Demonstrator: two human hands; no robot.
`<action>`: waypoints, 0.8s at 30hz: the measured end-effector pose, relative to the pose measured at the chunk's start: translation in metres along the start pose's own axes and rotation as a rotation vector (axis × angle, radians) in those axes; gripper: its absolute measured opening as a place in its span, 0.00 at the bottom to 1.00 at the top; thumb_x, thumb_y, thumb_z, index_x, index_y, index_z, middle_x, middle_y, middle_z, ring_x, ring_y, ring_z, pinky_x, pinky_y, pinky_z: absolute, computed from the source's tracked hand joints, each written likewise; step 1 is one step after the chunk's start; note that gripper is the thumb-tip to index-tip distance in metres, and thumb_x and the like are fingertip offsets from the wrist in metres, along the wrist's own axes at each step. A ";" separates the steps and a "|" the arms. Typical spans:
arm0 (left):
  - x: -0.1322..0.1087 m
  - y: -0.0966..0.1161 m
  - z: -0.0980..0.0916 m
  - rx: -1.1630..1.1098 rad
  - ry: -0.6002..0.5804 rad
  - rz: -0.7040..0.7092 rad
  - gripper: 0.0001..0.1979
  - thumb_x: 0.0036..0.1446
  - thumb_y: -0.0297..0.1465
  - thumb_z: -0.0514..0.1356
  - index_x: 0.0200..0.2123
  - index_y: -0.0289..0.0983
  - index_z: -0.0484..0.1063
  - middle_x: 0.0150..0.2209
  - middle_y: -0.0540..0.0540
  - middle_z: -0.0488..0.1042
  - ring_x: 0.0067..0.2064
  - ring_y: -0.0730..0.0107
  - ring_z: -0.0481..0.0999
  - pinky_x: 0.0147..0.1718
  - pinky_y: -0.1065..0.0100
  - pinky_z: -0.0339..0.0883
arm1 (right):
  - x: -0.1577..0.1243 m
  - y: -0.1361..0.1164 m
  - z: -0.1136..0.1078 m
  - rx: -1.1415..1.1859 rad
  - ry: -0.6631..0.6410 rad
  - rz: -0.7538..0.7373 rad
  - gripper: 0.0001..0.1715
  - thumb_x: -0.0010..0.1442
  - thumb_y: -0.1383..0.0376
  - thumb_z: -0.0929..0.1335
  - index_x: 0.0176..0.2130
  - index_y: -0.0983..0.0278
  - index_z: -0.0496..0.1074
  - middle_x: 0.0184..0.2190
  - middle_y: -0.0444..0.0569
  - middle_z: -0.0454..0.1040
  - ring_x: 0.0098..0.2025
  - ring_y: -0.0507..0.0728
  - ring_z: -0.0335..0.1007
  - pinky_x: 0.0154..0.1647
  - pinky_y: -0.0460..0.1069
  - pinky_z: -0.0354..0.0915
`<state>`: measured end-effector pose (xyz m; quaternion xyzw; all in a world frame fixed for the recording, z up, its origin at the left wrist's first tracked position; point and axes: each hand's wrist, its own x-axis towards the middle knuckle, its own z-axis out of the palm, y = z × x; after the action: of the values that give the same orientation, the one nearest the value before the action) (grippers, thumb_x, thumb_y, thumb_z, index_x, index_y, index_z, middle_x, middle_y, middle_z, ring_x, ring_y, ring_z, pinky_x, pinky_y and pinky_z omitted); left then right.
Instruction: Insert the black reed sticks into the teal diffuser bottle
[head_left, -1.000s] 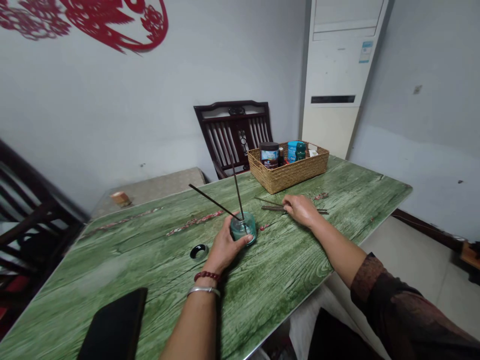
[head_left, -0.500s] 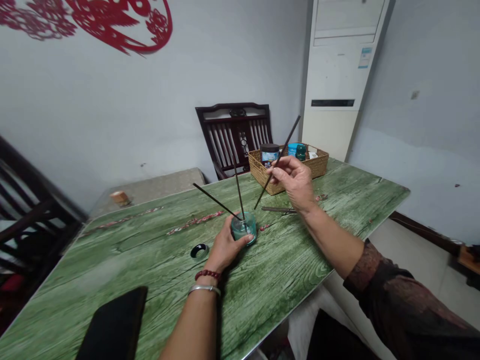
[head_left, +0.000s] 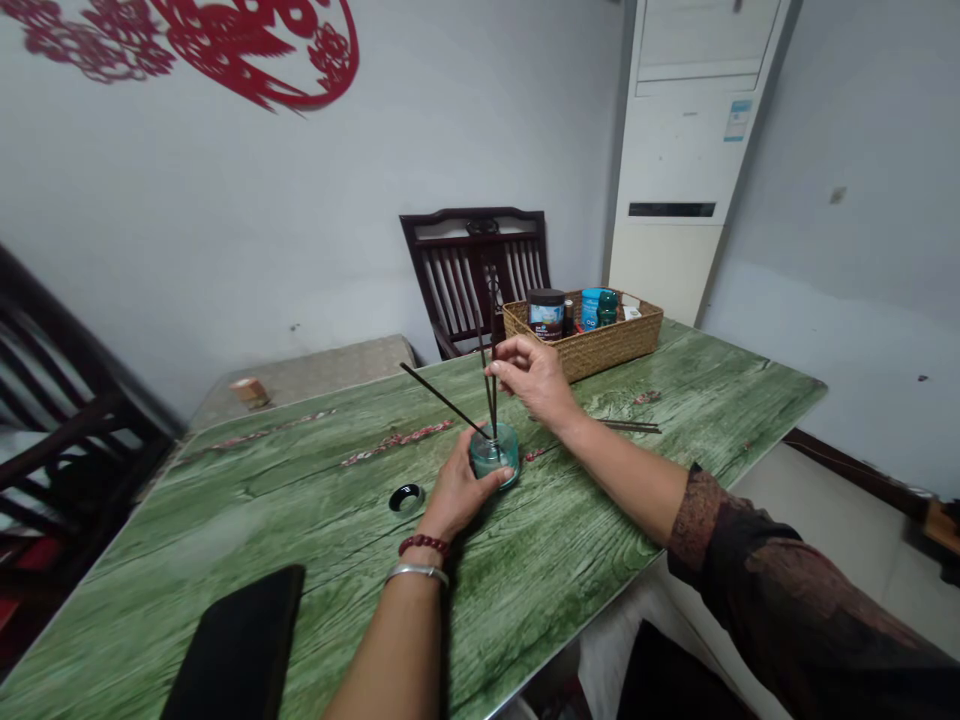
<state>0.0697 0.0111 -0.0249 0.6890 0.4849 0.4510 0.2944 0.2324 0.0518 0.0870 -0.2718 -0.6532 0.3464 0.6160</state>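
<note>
A teal glass jar (head_left: pixel 496 462) stands on the green wood-patterned table, its lower left side wrapped by my left hand (head_left: pixel 459 487). Two dark sticks rise from the jar's mouth, one leaning left (head_left: pixel 442 398) and one nearly upright. My right hand (head_left: pixel 534 378) pinches a third dark stick (head_left: pixel 494 320) above the jar; its lower end is at the opening. More dark sticks (head_left: pixel 634 426) lie on the table behind my right forearm. A black ring-shaped cap (head_left: pixel 406 498) rests left of my left hand.
A wicker basket (head_left: pixel 611 350) with a dark-lidded jar (head_left: pixel 546 313) and other containers sits at the back right. A black flat object (head_left: pixel 236 640) lies at the front left. Beyond the table are a dark wooden chair (head_left: pixel 480 270) and a lower surface holding an orange-brown object (head_left: pixel 249 391).
My right hand has moved left and slightly down, bringing its stick from beside the jar to the jar's mouth, now nearly upright. My left hand still holds the jar. The view has shifted slightly.
</note>
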 end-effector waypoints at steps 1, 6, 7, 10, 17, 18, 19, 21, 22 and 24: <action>0.000 0.000 0.000 -0.006 -0.005 0.004 0.36 0.44 0.38 0.71 0.57 0.39 0.66 0.52 0.40 0.77 0.52 0.53 0.77 0.56 0.52 0.67 | -0.002 0.003 0.001 -0.022 -0.005 0.009 0.09 0.54 0.59 0.71 0.34 0.61 0.70 0.26 0.39 0.74 0.26 0.49 0.69 0.27 0.44 0.67; -0.001 0.001 -0.001 -0.007 -0.013 0.012 0.36 0.45 0.38 0.70 0.58 0.39 0.65 0.52 0.40 0.76 0.52 0.52 0.77 0.56 0.50 0.67 | -0.015 0.008 -0.003 -0.184 -0.057 0.002 0.07 0.54 0.61 0.72 0.32 0.62 0.73 0.27 0.41 0.75 0.29 0.51 0.71 0.33 0.46 0.67; -0.001 0.001 -0.001 0.000 -0.016 0.014 0.36 0.45 0.38 0.70 0.58 0.39 0.65 0.53 0.40 0.76 0.52 0.52 0.77 0.57 0.50 0.66 | -0.017 0.007 -0.008 -0.226 -0.065 -0.008 0.07 0.54 0.61 0.71 0.33 0.62 0.74 0.28 0.42 0.76 0.30 0.51 0.71 0.34 0.46 0.67; -0.001 0.000 -0.002 0.013 -0.018 0.015 0.36 0.45 0.39 0.70 0.58 0.40 0.65 0.53 0.40 0.76 0.53 0.51 0.77 0.57 0.48 0.66 | -0.025 0.007 -0.034 -0.385 -0.028 -0.025 0.09 0.58 0.60 0.70 0.35 0.62 0.76 0.31 0.44 0.78 0.32 0.52 0.72 0.37 0.46 0.66; 0.000 0.002 -0.002 0.009 -0.015 0.002 0.35 0.45 0.40 0.70 0.57 0.42 0.66 0.50 0.41 0.77 0.53 0.50 0.77 0.57 0.46 0.66 | -0.049 0.048 -0.114 -0.897 0.145 0.174 0.14 0.64 0.62 0.64 0.36 0.63 0.78 0.35 0.48 0.81 0.37 0.55 0.75 0.42 0.47 0.64; 0.000 0.002 -0.002 0.012 -0.014 0.007 0.35 0.45 0.40 0.70 0.57 0.42 0.66 0.50 0.41 0.77 0.52 0.50 0.77 0.57 0.47 0.67 | -0.054 0.055 -0.121 -0.958 0.137 0.215 0.14 0.65 0.62 0.64 0.37 0.63 0.79 0.36 0.49 0.81 0.39 0.56 0.75 0.44 0.47 0.64; 0.000 0.002 -0.002 0.021 -0.012 0.010 0.35 0.45 0.40 0.71 0.57 0.42 0.66 0.50 0.41 0.77 0.52 0.50 0.77 0.56 0.47 0.67 | -0.058 0.060 -0.127 -1.016 0.115 0.254 0.14 0.65 0.63 0.64 0.38 0.63 0.79 0.38 0.50 0.82 0.41 0.56 0.76 0.45 0.46 0.63; 0.001 0.002 -0.003 0.049 -0.011 0.013 0.36 0.45 0.41 0.71 0.57 0.41 0.66 0.51 0.41 0.77 0.52 0.49 0.77 0.56 0.47 0.67 | -0.065 0.067 -0.133 -1.122 0.041 0.310 0.14 0.65 0.64 0.64 0.40 0.62 0.80 0.41 0.51 0.81 0.44 0.56 0.75 0.46 0.46 0.63; 0.001 0.002 -0.003 0.062 -0.011 0.015 0.36 0.45 0.41 0.71 0.57 0.41 0.66 0.51 0.40 0.77 0.52 0.49 0.77 0.56 0.47 0.67 | -0.067 0.068 -0.133 -1.172 -0.003 0.330 0.14 0.65 0.64 0.65 0.40 0.62 0.80 0.42 0.51 0.81 0.45 0.57 0.75 0.46 0.46 0.63; 0.001 0.002 -0.004 0.075 -0.014 0.020 0.36 0.46 0.42 0.71 0.57 0.41 0.66 0.52 0.39 0.76 0.53 0.48 0.76 0.56 0.47 0.66 | -0.068 0.069 -0.132 -1.260 -0.087 0.350 0.14 0.66 0.64 0.65 0.42 0.61 0.81 0.44 0.52 0.80 0.47 0.57 0.74 0.47 0.46 0.62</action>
<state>0.0670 0.0113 -0.0212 0.7075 0.4927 0.4306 0.2672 0.3653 0.0562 -0.0093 -0.6687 -0.7015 0.0031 0.2465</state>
